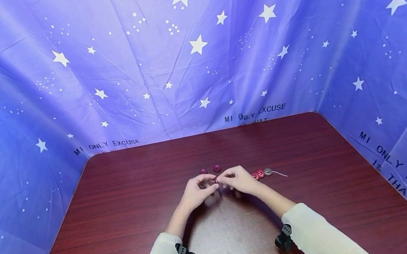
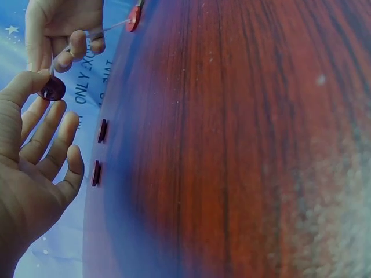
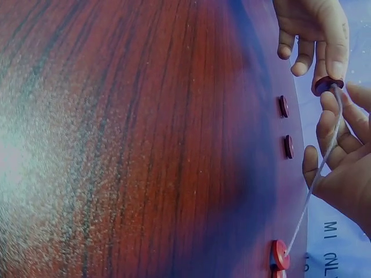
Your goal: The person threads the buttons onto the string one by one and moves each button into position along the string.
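My left hand (image 1: 196, 192) pinches a dark maroon button (image 2: 53, 89) between thumb and forefinger, its other fingers spread. Against that button, my right hand (image 1: 240, 180) meets the left, its fingertips pinching a thin white string (image 3: 316, 179) at the button's face. From there the string runs under the right hand to several red buttons (image 1: 260, 173) threaded in a row on the table. A grey button (image 1: 268, 171) sits at the far end of that row, with a loose string tail beyond it. Whether the string passes through the maroon button is hard to tell.
Two loose maroon buttons, a left one (image 1: 203, 171) and a right one (image 1: 216, 168), lie on the dark red wooden table (image 1: 136, 175) just beyond the hands. A blue star-patterned curtain (image 1: 163, 63) borders the table's back and sides.
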The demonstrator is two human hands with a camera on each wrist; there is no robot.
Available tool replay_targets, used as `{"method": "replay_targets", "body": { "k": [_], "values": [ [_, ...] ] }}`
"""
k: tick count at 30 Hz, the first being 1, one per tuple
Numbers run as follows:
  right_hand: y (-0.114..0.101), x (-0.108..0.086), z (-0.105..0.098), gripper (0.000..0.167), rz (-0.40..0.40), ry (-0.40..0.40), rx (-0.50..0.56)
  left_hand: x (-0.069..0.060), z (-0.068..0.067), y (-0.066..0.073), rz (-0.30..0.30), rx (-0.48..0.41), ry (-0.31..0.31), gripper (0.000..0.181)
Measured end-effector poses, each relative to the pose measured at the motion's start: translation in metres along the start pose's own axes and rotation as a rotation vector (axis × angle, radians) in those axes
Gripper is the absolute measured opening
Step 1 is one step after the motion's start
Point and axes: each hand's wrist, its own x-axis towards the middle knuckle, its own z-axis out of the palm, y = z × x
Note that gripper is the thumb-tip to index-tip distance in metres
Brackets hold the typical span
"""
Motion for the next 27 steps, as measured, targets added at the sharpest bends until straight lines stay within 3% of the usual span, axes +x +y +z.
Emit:
{"method": "replay_targets", "body": {
  "k": [4, 6, 18, 27],
  "values": [
    [-0.002, 0.0, 0.0, 0.024, 0.039, 0.0, 0.005, 0.006, 0.003, -0.018, 0.013, 0.044, 0.04, 0.028],
    [-0.001, 0.0, 0.0, 0.022, 0.047, 0.01, -0.005, 0.007, 0.004, -0.021, 0.038, 0.055, 0.055, 0.028],
    [0.003, 0.002, 0.003, 0.02, 0.027, 0.058, -0.018, 0.006, 0.007, -0.017, 0.168, 0.219, 0.1, 0.026],
    [0.007, 0.003, 0.002, 0.019, 0.043, 0.093, -0.027, 0.005, 0.005, -0.018, 0.181, 0.173, 0.157, 0.021]
  ]
}}
